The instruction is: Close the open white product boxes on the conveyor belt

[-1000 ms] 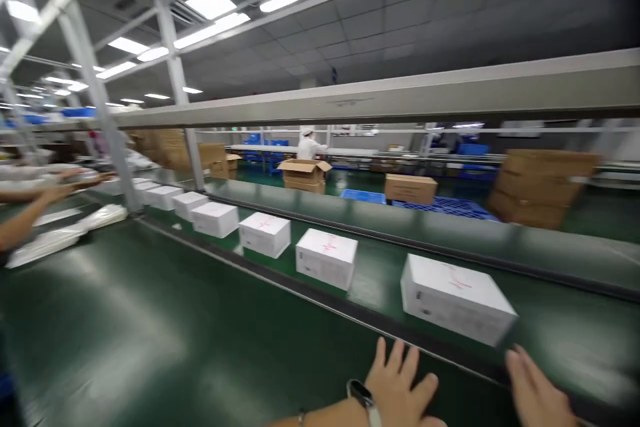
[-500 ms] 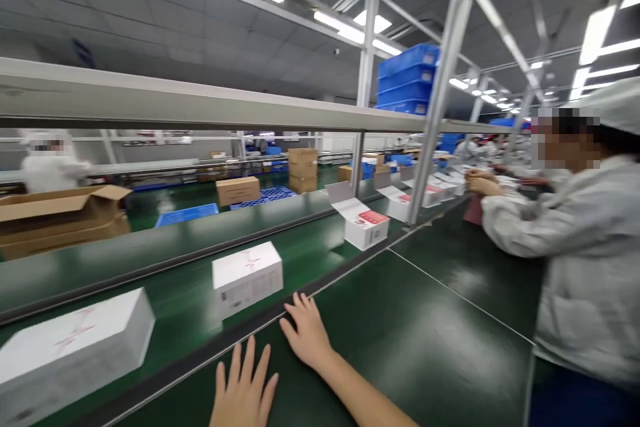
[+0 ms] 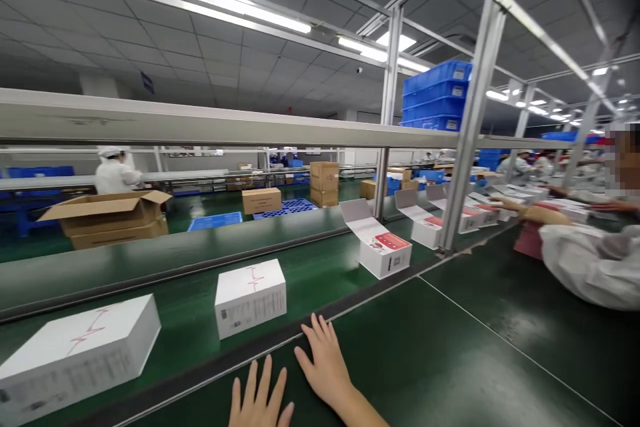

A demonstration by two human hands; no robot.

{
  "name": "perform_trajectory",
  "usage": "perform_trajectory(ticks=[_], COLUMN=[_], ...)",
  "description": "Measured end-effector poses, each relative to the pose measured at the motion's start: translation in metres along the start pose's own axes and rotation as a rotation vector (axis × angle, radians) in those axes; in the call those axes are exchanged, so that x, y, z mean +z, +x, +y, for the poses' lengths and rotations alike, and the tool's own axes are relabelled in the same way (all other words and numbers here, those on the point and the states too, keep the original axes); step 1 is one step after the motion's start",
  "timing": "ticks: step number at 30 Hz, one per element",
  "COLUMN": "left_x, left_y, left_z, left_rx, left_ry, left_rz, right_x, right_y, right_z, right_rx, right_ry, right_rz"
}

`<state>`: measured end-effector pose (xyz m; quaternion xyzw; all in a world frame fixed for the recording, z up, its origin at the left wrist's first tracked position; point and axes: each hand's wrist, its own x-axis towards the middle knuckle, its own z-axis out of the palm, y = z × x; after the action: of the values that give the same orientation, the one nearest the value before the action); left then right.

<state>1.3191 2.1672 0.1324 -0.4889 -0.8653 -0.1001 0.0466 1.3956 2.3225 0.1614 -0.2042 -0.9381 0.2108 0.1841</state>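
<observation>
My left hand (image 3: 260, 397) lies at the bottom of the view with its fingers spread, on the near green work surface (image 3: 425, 353). Just to its right, my right hand (image 3: 325, 360) rests with its fingertips by the dark edge strip of the conveyor belt (image 3: 310, 280). Neither holds anything. Beyond them on the belt sits a closed white box (image 3: 251, 300) with a red line drawing on top, apart from my fingers. Another closed white box (image 3: 85, 347) stands farther left. To the right, a white carton (image 3: 384, 253) has its lid raised, showing a red and white printed insert.
More lidded cartons (image 3: 425, 223) line the belt past a metal post (image 3: 473, 107). A co-worker's sleeve (image 3: 590, 260) reaches in from the right. An overhead shelf (image 3: 225, 130) carries blue bins (image 3: 435, 97). Brown cardboard boxes (image 3: 110, 220) stand behind the line.
My view has turned left, leaving less of the co-worker at the right edge. Relative to the post, the boxes have shifted left along the belt. My hands stay spread near the belt edge.
</observation>
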Motion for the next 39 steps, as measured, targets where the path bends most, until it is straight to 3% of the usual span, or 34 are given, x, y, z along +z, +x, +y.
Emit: perform_trajectory(ticks=[13, 19, 24, 28, 32, 35, 39], left_x=[0.009, 0.012, 0.022, 0.019, 0.02, 0.028, 0.026], left_y=[0.018, 0.028, 0.037, 0.043, 0.048, 0.051, 0.055], left_z=[0.026, 0.036, 0.046, 0.046, 0.046, 0.053, 0.066], left_rx=[-0.014, 0.007, -0.065, 0.005, 0.055, 0.014, -0.095], left_ry=[0.043, -0.015, 0.066, 0.058, 0.078, 0.084, -0.019], left_rz=[0.079, 0.015, 0.084, 0.011, 0.021, 0.077, 0.082], right_x=[0.001, -0.001, -0.004, -0.002, 0.003, 0.005, -0.004], right_y=[0.013, 0.017, 0.02, 0.023, 0.026, 0.028, 0.035], right_z=[0.042, 0.057, 0.067, 0.076, 0.091, 0.098, 0.103], right_rx=[-0.015, -0.029, -0.024, -0.019, -0.046, -0.026, 0.048], right_ry=[-0.041, -0.064, -0.087, -0.121, -0.104, -0.049, 0.124], right_rz=[-0.022, -0.028, -0.018, 0.008, 0.041, 0.093, 0.3])
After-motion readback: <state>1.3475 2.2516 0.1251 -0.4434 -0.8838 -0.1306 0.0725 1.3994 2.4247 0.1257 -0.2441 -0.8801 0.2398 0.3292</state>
